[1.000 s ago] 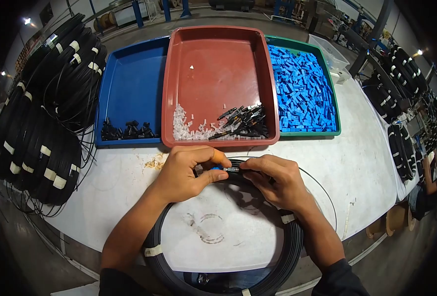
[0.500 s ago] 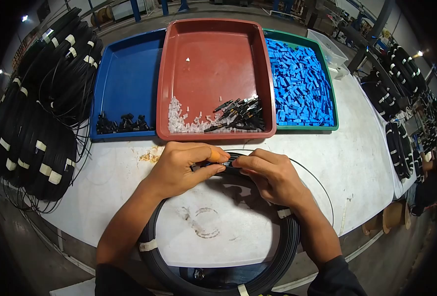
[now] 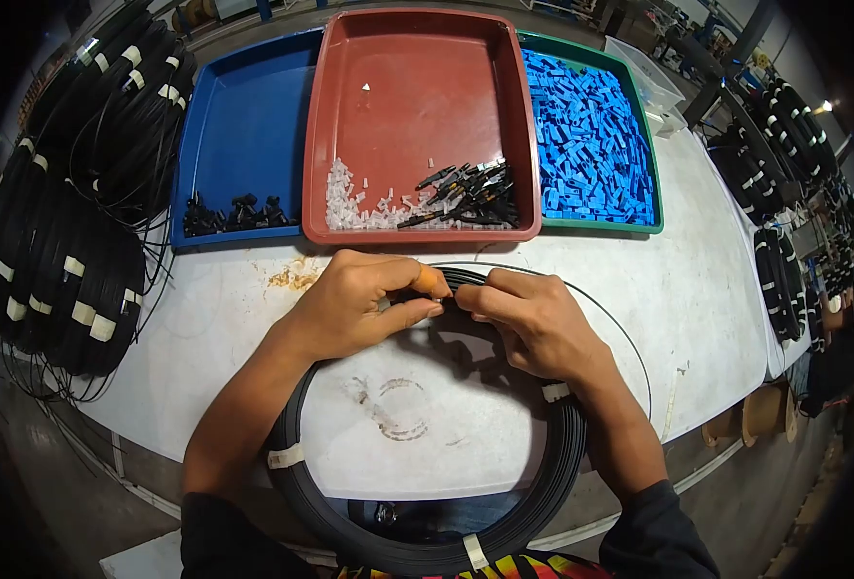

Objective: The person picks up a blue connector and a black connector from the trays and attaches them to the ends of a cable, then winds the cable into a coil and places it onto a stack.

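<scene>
From the head view, the left hand (image 3: 350, 314) and right hand (image 3: 533, 323) meet fingertip to fingertip over the far arc of a black cable coil (image 3: 417, 545) that lies on the white table (image 3: 716, 289) and hangs over its near edge. Both hands are closed in a pinch on a small connector (image 3: 443, 302) at the cable's end; it is almost wholly hidden between the fingers, so how its parts sit cannot be told. By the look of it the fitting is in mid-assembly, not yet let go. Just beyond the hands stand three trays: a blue tray (image 3: 244, 116) with a few black pieces, a red tray (image 3: 417, 87) with clear and black parts, and a green tray (image 3: 639, 207) full of blue housings. Many taped coils (image 3: 70, 241) lie stacked at the left, more at the right.
</scene>
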A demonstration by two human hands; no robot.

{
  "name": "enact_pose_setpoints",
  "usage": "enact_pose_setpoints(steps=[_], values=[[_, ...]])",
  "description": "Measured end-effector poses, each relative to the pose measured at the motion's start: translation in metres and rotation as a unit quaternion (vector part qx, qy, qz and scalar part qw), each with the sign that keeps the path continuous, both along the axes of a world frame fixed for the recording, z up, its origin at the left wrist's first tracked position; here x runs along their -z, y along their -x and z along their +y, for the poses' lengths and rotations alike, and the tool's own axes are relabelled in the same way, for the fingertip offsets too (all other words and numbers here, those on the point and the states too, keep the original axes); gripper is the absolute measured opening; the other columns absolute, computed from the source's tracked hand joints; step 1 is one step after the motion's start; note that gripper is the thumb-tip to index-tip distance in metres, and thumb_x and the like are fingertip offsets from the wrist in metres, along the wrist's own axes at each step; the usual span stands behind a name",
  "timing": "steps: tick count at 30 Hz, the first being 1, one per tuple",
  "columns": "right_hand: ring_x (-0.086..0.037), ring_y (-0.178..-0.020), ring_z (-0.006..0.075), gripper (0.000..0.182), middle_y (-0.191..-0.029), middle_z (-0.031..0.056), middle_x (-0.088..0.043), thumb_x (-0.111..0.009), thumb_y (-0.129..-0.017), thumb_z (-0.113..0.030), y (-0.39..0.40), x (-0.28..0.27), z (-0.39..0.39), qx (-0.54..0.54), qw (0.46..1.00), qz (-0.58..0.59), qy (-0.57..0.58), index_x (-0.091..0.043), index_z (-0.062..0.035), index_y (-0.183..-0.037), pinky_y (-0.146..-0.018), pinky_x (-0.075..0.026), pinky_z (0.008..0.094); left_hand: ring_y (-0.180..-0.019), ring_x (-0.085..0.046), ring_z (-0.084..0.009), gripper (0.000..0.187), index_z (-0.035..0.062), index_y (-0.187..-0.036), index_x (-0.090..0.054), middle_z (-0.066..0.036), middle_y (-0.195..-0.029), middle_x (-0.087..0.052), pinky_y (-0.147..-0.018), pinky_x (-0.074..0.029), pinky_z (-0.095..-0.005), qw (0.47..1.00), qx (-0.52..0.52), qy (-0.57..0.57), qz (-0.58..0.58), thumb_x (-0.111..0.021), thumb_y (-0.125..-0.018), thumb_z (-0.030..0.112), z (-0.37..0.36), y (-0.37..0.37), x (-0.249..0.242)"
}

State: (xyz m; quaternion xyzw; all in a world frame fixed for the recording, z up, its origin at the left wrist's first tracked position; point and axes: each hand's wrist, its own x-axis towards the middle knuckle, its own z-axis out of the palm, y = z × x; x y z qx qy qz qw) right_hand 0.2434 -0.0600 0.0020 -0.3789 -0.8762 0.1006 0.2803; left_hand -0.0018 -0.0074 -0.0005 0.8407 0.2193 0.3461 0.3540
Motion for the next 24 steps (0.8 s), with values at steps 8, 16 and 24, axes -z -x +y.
enact_pose_setpoints(steps=[8, 16, 24], values=[[-0.066, -0.075, 0.0324, 0.058, -0.089, 0.0093, -0.062, -0.07, -0.072, 0.002, -0.002, 0.012, 0.004, 0.0, 0.998, 0.065, 0.011, -0.063, -0.0147, -0.126, -0.064, -0.054, 0.0426, -0.075, -0.071, -0.0158, 0.016, -0.0025, -0.1, -0.073, -0.01, -0.091, -0.076, -0.066, -0.055, -0.0289, 0.999, -0.017, 0.024, 0.018, -0.077, -0.086, 0.004, 0.001, 0.0, -0.005], [-0.066, -0.076, 0.0325, 0.058, -0.091, 0.0094, -0.063, -0.068, -0.075, 0.003, -0.004, 0.008, 0.002, 0.006, 0.999, -0.003, 0.039, -0.062, -0.0163, -0.129, -0.065, -0.054, 0.0425, -0.083, -0.074, -0.0157, 0.016, -0.0025, -0.1, -0.075, -0.012, -0.096, -0.078, -0.071, -0.057, -0.0259, 0.999, -0.019, 0.032, 0.013, -0.078, -0.085, 0.001, 0.0, 0.0, -0.006], [-0.066, -0.077, 0.0327, 0.054, -0.09, 0.0102, -0.062, -0.069, -0.077, 0.002, -0.004, 0.008, 0.002, 0.004, 0.999, 0.027, 0.034, -0.062, -0.0158, -0.128, -0.066, -0.053, 0.0429, -0.086, -0.073, -0.016, 0.022, -0.0028, -0.105, -0.073, -0.012, -0.101, -0.077, -0.075, -0.058, -0.0278, 1.0, -0.013, 0.011, 0.009, -0.079, -0.084, 0.002, 0.002, -0.001, -0.003]])
